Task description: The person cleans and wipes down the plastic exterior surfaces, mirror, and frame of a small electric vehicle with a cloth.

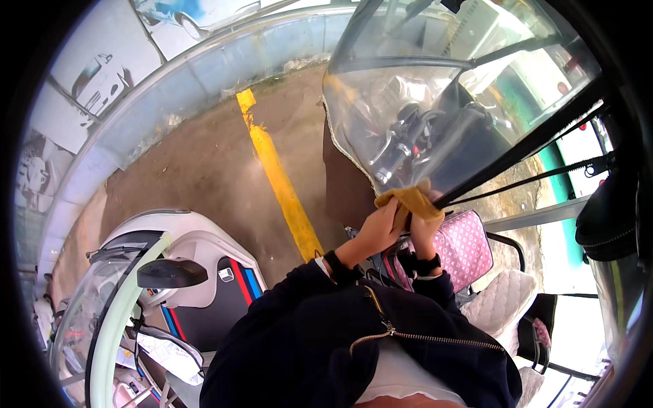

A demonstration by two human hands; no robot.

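Observation:
A mustard-yellow cloth (408,200) is bunched between my two hands at the lower corner of a clear plastic weather cover (357,117). My left hand (376,229) pinches the cloth from the left. Beside it, my right hand (427,234) is partly hidden under the cloth and grips it close to the cover's black zippered edge (502,164). Whether the cloth is wrapped around that edge, I cannot tell. Through the plastic shows a handlebar with a grip (393,162). Just right of my hands stands a pink patterned seat backrest (465,250).
On the left is a white small vehicle (209,239) with a black side mirror (172,273). A yellow painted line (278,178) crosses the brown ground. A low grey-blue wall (219,61) curves behind. Quilted pale cushions (502,301) and a metal bar (535,214) lie right.

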